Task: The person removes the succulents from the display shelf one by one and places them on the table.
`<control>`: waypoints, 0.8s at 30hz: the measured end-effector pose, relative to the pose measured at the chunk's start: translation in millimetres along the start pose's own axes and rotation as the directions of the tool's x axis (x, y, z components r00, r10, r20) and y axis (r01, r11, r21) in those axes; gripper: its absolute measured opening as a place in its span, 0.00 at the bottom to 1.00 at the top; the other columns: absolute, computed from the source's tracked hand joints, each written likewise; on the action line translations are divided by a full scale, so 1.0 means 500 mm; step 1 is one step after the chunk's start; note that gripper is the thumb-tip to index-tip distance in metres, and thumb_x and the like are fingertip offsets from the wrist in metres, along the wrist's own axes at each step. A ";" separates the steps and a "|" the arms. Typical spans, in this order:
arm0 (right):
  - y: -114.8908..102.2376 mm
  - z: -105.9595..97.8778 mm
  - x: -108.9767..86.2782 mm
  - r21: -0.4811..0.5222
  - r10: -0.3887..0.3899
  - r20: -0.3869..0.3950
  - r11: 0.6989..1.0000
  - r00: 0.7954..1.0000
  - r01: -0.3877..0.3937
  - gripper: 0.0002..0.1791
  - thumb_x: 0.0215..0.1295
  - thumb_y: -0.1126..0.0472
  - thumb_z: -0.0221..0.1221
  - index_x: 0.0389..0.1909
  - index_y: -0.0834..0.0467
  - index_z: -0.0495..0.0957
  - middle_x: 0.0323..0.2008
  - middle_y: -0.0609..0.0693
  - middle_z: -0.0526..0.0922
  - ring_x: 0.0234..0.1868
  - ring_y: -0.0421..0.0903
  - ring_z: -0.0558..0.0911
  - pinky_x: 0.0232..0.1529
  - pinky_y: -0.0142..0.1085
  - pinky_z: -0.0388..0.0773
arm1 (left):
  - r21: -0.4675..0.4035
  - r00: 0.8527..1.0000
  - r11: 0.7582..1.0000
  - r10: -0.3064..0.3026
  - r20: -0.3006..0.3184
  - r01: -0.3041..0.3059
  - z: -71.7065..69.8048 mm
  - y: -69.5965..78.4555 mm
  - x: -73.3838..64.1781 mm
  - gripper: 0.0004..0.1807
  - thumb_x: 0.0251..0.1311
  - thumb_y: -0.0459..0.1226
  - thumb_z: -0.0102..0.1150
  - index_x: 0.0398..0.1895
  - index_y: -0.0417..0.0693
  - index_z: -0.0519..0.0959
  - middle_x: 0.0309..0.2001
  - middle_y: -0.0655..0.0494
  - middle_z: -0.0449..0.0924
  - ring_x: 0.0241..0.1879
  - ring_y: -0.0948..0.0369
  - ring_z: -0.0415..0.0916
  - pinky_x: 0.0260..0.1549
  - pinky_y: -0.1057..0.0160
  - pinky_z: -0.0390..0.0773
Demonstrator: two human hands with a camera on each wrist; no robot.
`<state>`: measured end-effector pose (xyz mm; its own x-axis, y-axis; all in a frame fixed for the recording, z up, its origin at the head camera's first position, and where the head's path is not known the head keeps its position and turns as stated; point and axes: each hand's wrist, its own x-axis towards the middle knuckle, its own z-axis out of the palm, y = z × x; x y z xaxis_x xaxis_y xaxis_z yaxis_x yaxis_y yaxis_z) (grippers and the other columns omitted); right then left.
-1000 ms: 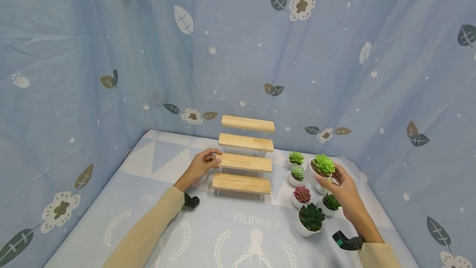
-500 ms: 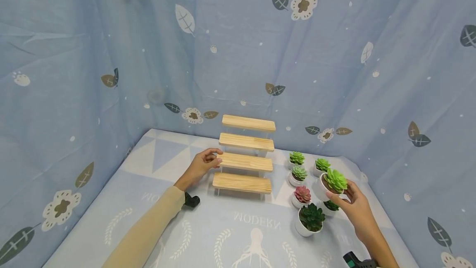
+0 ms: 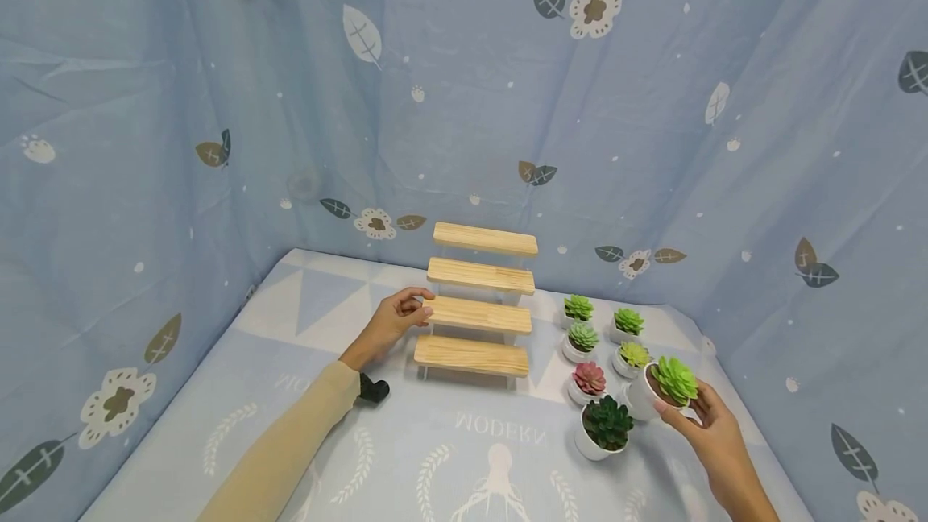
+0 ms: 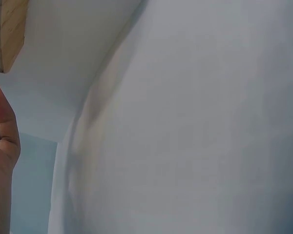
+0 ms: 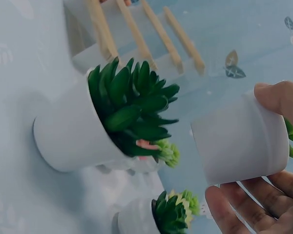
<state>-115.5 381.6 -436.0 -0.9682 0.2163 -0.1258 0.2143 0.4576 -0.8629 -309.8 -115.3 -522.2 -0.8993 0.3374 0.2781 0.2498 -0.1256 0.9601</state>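
My right hand (image 3: 714, 441) grips a white pot holding a bright green artificial succulent (image 3: 676, 381), tilted and raised over the right side of the table. In the right wrist view the thumb and fingers wrap the white pot (image 5: 239, 139). My left hand (image 3: 395, 319) pinches the left end of one step of a four-tier wooden display stand (image 3: 478, 315); its plank corner (image 4: 12, 34) shows in the left wrist view. Beside the held pot stands a larger dark green succulent (image 3: 607, 425). A smaller dark green succulent (image 5: 171, 214) is hidden behind the held pot in the head view.
Right of the stand, more potted succulents stand in a group: a red one (image 3: 589, 378), a yellow-green one (image 3: 634, 354), a pale green one (image 3: 582, 337) and two bright green ones at the back. Blue patterned curtain (image 3: 471, 103) encloses the table.
My right hand has carried the bright green succulent rightward and toward the front, uncovering the back right pots and the yellow-green one. The left hand stays on the stand.
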 end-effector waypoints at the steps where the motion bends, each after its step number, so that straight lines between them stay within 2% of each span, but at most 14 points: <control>1: 0.004 -0.001 -0.001 -0.002 0.002 -0.004 1.000 1.000 -0.002 0.53 0.71 0.43 0.65 0.82 0.60 0.44 0.79 0.63 0.52 0.79 0.63 0.52 0.70 0.46 0.71 | 0.003 1.000 1.000 0.005 0.003 -0.005 0.000 0.001 0.000 0.20 0.71 0.37 0.65 0.62 0.41 0.77 0.39 0.45 0.81 0.39 0.55 0.81 0.54 0.35 0.79; 4: 0.017 -0.002 -0.004 -0.033 -0.006 -0.029 0.999 1.000 0.005 0.52 0.71 0.42 0.64 0.82 0.60 0.46 0.77 0.61 0.56 0.77 0.59 0.57 0.67 0.43 0.73 | -0.001 1.000 1.000 0.012 0.004 -0.012 -0.001 0.001 -0.001 0.20 0.71 0.36 0.65 0.62 0.39 0.76 0.38 0.46 0.81 0.39 0.56 0.81 0.53 0.34 0.79; 6: 0.023 -0.002 -0.006 -0.056 -0.009 -0.047 0.998 0.999 0.006 0.52 0.70 0.40 0.64 0.82 0.60 0.47 0.76 0.60 0.58 0.73 0.55 0.61 0.62 0.36 0.76 | -0.004 1.000 1.000 0.016 0.003 -0.016 -0.001 0.001 -0.003 0.20 0.71 0.36 0.65 0.62 0.38 0.76 0.38 0.47 0.81 0.39 0.56 0.81 0.53 0.33 0.78; 8: 0.029 -0.002 -0.009 -0.070 0.005 -0.057 0.997 0.998 -0.009 0.53 0.70 0.38 0.63 0.82 0.60 0.47 0.75 0.60 0.59 0.70 0.54 0.63 0.60 0.36 0.75 | -0.011 1.000 1.000 0.014 0.001 -0.014 -0.002 0.000 -0.004 0.20 0.71 0.36 0.65 0.62 0.38 0.76 0.38 0.47 0.81 0.39 0.57 0.81 0.54 0.33 0.78; 11: 0.037 -0.003 -0.011 -0.030 0.054 -0.051 0.998 0.997 -0.056 0.57 0.68 0.37 0.65 0.82 0.61 0.43 0.77 0.63 0.56 0.73 0.56 0.61 0.68 0.47 0.70 | -0.013 1.000 1.000 0.009 0.003 -0.009 -0.002 0.000 -0.005 0.21 0.71 0.36 0.65 0.63 0.38 0.76 0.38 0.45 0.80 0.39 0.58 0.81 0.54 0.33 0.78; 14: 0.050 -0.001 -0.010 0.014 0.096 -0.054 0.995 0.994 -0.095 0.59 0.68 0.38 0.65 0.83 0.61 0.40 0.77 0.65 0.54 0.75 0.59 0.58 0.73 0.58 0.61 | -0.013 1.000 1.000 0.006 0.006 -0.006 -0.001 0.000 -0.004 0.20 0.71 0.36 0.65 0.63 0.39 0.76 0.38 0.45 0.80 0.39 0.57 0.81 0.54 0.34 0.79; 20: 0.077 0.009 -0.009 0.074 0.148 -0.072 0.987 0.986 -0.143 0.61 0.68 0.40 0.67 0.83 0.62 0.37 0.78 0.68 0.51 0.78 0.64 0.53 0.74 0.60 0.58 | -0.015 1.000 1.000 -0.002 0.014 0.002 0.001 0.002 0.002 0.20 0.71 0.36 0.64 0.63 0.41 0.76 0.39 0.45 0.80 0.41 0.55 0.81 0.55 0.35 0.78; 24: 0.093 0.014 -0.008 0.057 0.163 -0.095 0.986 0.982 -0.159 0.62 0.66 0.39 0.68 0.82 0.65 0.38 0.76 0.71 0.52 0.77 0.68 0.53 0.73 0.64 0.57 | -0.015 1.000 1.000 -0.006 0.011 0.006 0.001 0.003 0.000 0.21 0.71 0.37 0.65 0.62 0.40 0.76 0.39 0.45 0.80 0.40 0.55 0.81 0.55 0.35 0.79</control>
<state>-102.5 395.9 -479.1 -0.9035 0.3690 -0.2181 0.3574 0.3675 -0.8586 -309.4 -114.9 -520.8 -0.8966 0.3487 0.2728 0.2388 -0.1378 0.9612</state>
